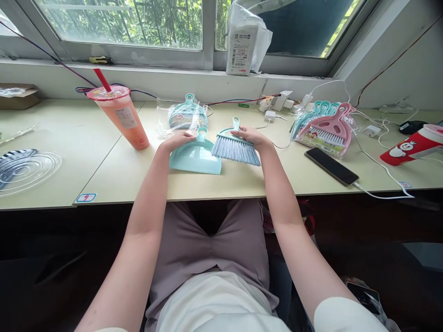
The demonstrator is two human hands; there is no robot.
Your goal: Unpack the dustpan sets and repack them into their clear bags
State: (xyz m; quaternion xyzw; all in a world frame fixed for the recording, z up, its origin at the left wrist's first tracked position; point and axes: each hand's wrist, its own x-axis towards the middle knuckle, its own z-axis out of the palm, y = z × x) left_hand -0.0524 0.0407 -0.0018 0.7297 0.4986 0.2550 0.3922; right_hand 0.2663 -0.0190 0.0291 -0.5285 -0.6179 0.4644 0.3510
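Observation:
My left hand [177,140] is closed on the handle end of a light turquoise dustpan [194,159], which rests on the table with its wide lip toward me. Just right of it, my right hand [249,135] grips a small turquoise hand brush [236,148] near the base of its handle. The brush's pale blue-grey bristles point toward me, and their left end overlaps the dustpan's right edge. Behind the dustpan lies another turquoise brush set [187,114] in clear plastic wrapping. Some fingers of both hands are hidden.
A tall pink drink cup [119,115] with a red straw stands on the left. Packed turquoise and pink brush sets [327,129] lie at right, beside a black phone [331,166] on a white cable. Farther right is a red cup [411,145]. Chargers [270,115] and wires run along the wall.

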